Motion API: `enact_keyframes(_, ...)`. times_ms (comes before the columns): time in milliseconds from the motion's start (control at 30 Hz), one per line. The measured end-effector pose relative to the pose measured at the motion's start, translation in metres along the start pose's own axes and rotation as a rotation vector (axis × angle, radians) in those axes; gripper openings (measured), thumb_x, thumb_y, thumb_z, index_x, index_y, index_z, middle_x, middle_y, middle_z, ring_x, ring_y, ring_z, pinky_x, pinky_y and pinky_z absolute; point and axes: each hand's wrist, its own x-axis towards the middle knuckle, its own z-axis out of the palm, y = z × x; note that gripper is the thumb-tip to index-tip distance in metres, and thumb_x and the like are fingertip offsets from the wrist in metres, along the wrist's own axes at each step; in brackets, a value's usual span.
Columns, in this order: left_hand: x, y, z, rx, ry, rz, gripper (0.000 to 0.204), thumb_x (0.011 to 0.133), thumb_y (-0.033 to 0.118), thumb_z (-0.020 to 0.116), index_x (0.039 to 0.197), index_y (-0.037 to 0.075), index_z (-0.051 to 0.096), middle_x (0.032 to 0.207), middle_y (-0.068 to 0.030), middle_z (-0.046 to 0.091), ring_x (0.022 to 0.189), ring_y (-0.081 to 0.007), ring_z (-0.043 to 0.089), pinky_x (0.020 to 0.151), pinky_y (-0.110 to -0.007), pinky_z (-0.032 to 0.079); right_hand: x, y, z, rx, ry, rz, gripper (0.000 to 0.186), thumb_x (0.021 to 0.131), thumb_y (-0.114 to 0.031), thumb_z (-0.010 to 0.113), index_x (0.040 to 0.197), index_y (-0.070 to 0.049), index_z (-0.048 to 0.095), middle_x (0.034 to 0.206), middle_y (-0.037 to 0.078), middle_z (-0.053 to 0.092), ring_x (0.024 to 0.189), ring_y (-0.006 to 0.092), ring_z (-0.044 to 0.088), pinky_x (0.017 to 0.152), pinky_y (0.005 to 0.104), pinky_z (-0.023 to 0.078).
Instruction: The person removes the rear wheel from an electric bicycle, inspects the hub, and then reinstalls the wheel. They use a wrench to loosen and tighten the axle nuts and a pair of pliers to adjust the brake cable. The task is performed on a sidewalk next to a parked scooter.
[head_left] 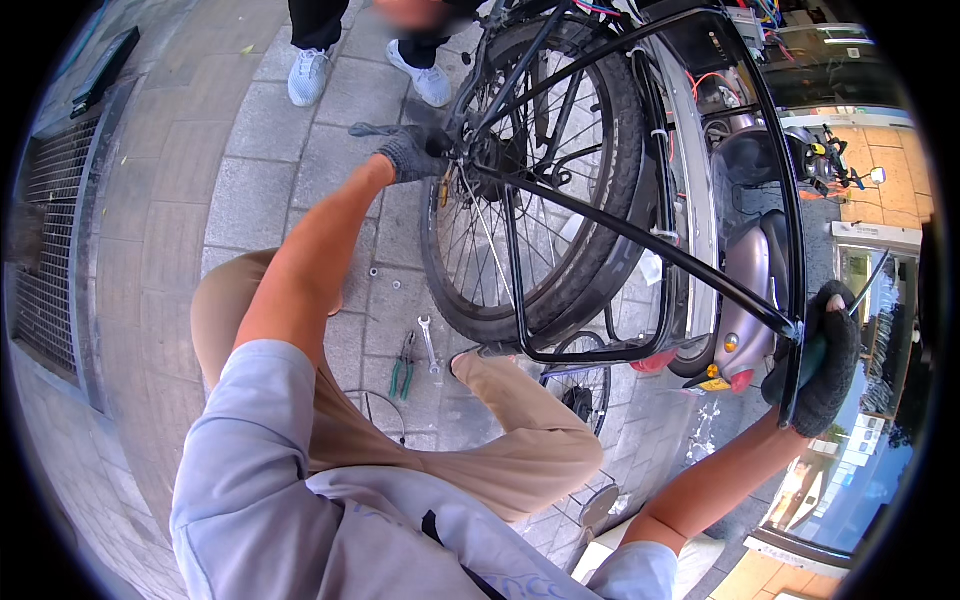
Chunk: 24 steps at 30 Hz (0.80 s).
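Note:
My left hand [408, 157], in a grey knit glove, is closed beside the axle of a bicycle wheel [607, 215]. A grey metal tool end that looks like a wrench [368, 130] sticks out from it to the left; where it meets the axle is hidden. Over at the right, my gloved right hand [830, 375] is wrapped round a tool that looks like a screwdriver [868, 284]. Its thin shaft points up and away, and part of a green handle shows by the palm. This hand lies against the end of a black tube rack [640, 235] fixed over the wheel.
On the paving between my legs lie green-handled pliers [402, 370], a combination wrench [429, 345] and two small nuts [396, 285]. Another person stands at the far side in white shoes [309, 77]. A scooter [745, 290] and glass shopfront are at the right, a metal grate [52, 245] far left.

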Motion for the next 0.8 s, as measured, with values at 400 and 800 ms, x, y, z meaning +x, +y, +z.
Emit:
enact_keyframes(400,-0.157,-0.150,0.087,0.336,-0.282,-0.324,0.044,0.066,0.022,0.076,0.106,0.006,0.073,0.106,-0.0181,0.072,0.099,-0.0342,0.070,0.089,-0.040,0.056,-0.006,-0.007,0.021,0.055,-0.054,-0.027,0.025,0.092,-0.019,0.068,0.110,-0.001,0.067,0.085,0.002,0.061,0.073,0.0094,0.055,0.068,0.0194,0.044)
enact_keyframes(800,-0.220,-0.080,0.106,0.461,-0.157,-0.511,0.057,0.075,0.028,0.076,0.128,0.010,0.064,0.113,-0.0173,0.072,0.105,-0.0324,0.068,0.094,-0.038,0.052,0.009,0.002,0.015,-0.065,-0.117,-0.175,0.028,0.088,-0.027,0.071,0.101,-0.002,0.072,0.078,0.008,0.068,0.067,0.0145,0.063,0.063,0.0280,0.051)
